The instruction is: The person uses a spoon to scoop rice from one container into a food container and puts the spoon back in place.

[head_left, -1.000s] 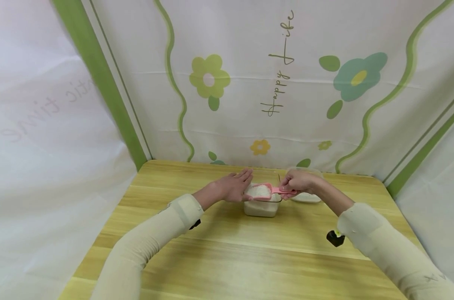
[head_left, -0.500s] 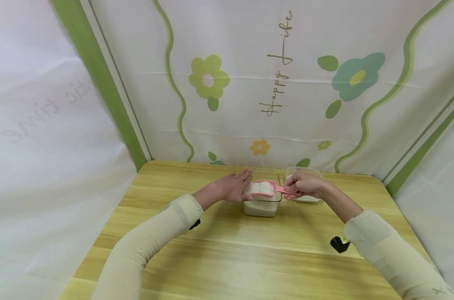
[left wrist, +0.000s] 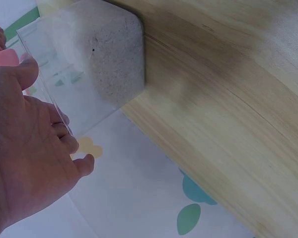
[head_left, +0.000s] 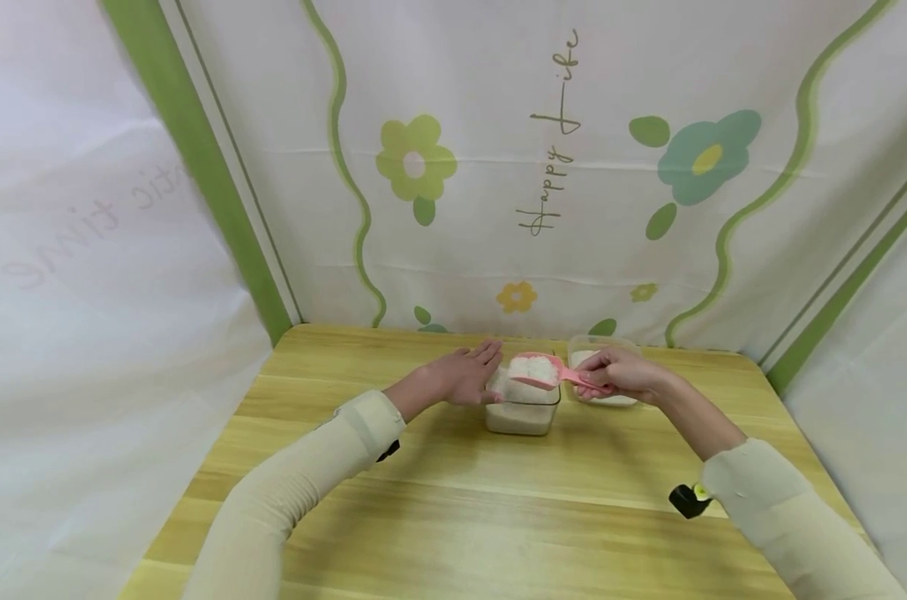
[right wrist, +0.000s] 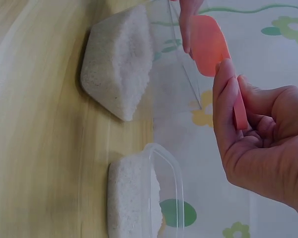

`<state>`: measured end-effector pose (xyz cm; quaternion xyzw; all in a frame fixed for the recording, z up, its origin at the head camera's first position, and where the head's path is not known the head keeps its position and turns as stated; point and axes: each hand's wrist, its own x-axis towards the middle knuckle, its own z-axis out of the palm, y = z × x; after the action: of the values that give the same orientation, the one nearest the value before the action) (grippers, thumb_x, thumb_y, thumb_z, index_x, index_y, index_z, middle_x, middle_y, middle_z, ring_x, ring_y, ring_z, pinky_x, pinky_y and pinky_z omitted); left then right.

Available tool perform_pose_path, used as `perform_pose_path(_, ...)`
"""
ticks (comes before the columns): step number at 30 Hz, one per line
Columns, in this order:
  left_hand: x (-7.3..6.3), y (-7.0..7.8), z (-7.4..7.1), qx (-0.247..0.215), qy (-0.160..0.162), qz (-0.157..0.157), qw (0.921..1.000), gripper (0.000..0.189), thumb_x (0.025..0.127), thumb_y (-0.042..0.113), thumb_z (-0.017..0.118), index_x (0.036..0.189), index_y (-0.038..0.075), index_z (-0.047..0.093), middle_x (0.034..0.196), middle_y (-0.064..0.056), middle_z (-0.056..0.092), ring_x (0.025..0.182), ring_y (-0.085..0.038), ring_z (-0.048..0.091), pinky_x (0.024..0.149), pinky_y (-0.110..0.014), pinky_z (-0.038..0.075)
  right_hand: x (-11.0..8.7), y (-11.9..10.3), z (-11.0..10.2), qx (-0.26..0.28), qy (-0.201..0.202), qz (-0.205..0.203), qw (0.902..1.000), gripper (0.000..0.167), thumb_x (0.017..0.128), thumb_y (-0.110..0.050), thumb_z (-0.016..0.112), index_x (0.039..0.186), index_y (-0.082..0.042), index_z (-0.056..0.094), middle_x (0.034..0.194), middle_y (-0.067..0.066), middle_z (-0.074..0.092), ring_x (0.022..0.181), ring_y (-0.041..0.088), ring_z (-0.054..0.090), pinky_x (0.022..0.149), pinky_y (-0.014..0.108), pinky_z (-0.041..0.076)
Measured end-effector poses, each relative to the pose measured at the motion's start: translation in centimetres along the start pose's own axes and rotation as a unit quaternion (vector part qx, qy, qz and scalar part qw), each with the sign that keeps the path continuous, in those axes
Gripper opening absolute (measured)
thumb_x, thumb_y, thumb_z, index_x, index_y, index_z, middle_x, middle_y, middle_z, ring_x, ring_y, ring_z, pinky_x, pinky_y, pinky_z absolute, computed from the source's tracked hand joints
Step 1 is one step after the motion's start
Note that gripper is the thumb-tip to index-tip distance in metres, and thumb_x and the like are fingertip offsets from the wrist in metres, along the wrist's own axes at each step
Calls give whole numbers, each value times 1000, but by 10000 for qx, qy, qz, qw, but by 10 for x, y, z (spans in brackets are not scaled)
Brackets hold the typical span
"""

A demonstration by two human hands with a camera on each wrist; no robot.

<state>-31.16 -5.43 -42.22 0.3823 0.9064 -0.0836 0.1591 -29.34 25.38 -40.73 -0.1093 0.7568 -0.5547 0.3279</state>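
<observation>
My right hand (head_left: pixel 624 372) grips the handle of a pink scoop (head_left: pixel 555 374) heaped with white grains that look like rice. The scoop is held above a clear square container (head_left: pixel 519 421), which is partly filled with the same grains. My left hand (head_left: pixel 464 377) rests at that container's left rim, fingers mostly extended; in the left wrist view its fingertips touch the rim of the clear container (left wrist: pixel 114 59). Seen from the right wrist, the underside of the scoop (right wrist: pixel 207 47) hangs beside the rim, its handle between my thumb and fingers.
Just right of the first container stands a second, lower clear plastic container (head_left: pixel 603 342) holding white grains, partly behind my right hand. Both are near the back of the wooden table (head_left: pixel 453 517). A white flowered curtain (head_left: pixel 461 242) hangs behind.
My right hand has drawn the filled scoop up and to the right, away from my left hand, and levelled it over the container. My left hand stays at the rim.
</observation>
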Motion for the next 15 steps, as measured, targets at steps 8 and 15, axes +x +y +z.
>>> perform_pose_path(8, 0, -1, 3, -39, 22, 28, 10000, 82, 104, 58, 31, 161, 7, 1, 169, -10, -11, 157, -26, -3, 125, -46, 20, -20, 3, -15, 111, 39, -123, 9999, 41, 103, 2, 41, 135, 26, 40, 91, 4, 70, 80, 7, 70, 75, 20, 59)
perform_pose_path(15, 1, -2, 3, -80, 28, 29, 10000, 82, 105, 57, 32, 161, 7, 0, 168, -9, -11, 157, -25, -4, 125, -46, 18, -40, 15, -36, 347, 94, -287, 9989, 29, 105, -5, 45, 125, 14, 55, 90, 2, 72, 81, 8, 71, 74, 18, 57)
